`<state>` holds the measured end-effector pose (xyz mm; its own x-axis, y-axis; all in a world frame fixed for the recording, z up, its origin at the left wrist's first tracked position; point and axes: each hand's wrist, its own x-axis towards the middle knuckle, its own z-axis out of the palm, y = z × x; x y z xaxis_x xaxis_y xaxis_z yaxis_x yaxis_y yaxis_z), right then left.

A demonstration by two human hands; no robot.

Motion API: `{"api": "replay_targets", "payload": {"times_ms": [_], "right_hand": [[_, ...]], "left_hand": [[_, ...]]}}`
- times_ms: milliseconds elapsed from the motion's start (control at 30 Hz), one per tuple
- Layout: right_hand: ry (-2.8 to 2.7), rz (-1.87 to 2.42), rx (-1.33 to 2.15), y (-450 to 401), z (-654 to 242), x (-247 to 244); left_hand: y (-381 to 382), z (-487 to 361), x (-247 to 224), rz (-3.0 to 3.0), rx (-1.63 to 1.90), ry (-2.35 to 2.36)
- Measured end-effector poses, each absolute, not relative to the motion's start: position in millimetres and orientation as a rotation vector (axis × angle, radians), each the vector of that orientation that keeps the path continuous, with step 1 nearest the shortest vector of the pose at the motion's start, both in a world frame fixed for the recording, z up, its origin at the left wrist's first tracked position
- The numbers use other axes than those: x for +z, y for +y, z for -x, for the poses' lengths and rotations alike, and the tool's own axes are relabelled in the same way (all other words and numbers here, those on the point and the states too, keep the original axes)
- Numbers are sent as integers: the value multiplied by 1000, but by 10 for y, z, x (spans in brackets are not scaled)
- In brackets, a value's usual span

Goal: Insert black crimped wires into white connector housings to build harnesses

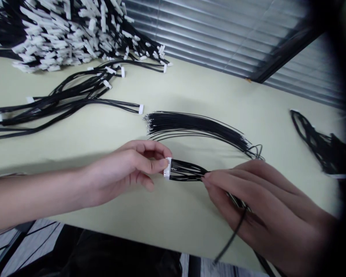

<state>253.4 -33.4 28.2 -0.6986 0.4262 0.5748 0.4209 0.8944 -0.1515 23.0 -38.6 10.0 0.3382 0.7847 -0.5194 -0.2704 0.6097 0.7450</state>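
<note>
My left hand point(135, 165) pinches a white plastic connector point(167, 168) between thumb and fingers. Several thin black wires point(187, 170) run from that connector into my right hand point(256, 204), whose thumb and fingertips close around them. Below the right palm a loose black wire end point(230, 240) hangs down, and more of the wires pass out under the hand. Just beyond both hands lies a bundle of loose black wires point(196, 125) with bare metal terminals at its ends.
A big heap of black cables with white connectors point(63, 36) fills the back left. Several finished-looking harnesses point(75, 90) lie in front of it. Another black cable coil point(314, 138) rests at the right. Window blinds point(207, 30) border the pale table point(127, 227) at the back.
</note>
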Motion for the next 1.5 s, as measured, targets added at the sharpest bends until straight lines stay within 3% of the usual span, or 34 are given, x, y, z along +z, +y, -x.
{"api": "replay_targets", "payload": {"times_ms": [267,1233,1500], "right_hand": [[-2335,719,151,-313,-2438,309],[-2527,626,55,-353,-2513,130],[-2516,562,-199,-373,-2422,158]], "left_hand": [[-376,-230,123,-599,743,1001],[-406,-285,107,-678,770,1067],[-432,-290,81,-730,806,1077]]}}
